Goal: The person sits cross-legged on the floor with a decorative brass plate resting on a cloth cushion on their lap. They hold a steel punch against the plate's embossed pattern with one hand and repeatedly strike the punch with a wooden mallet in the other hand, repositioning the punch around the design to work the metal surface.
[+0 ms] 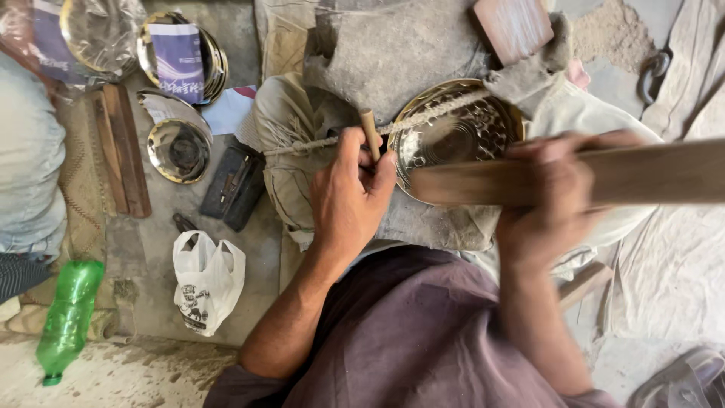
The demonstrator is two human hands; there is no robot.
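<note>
The long flat brown wooden plank (604, 175) is the biggest thing in hand: it lies level, blurred, its left end reaching over the right half of the round shiny patterned brass plate (461, 136). The right hand (555, 193) is clenched around the plank just right of the plate, knuckles up, forearm rising from the lower edge; the hand is blurred too. The left hand (351, 200) sits just left of the plate, back of the hand up, fingers curled tight about a short pale wooden peg (370, 134) that stands nearly upright, its top poking out above the thumb and its lower end at the plate's left rim.

The plate lies face up on a grey dusty cloth (393, 53), dotted with a hammered pattern, gold-edged. A pale twisted cord (423, 117) crosses its upper left rim. Further left of the plate lie a white plastic bag (205, 278) and a green plastic bottle (68, 317).
</note>
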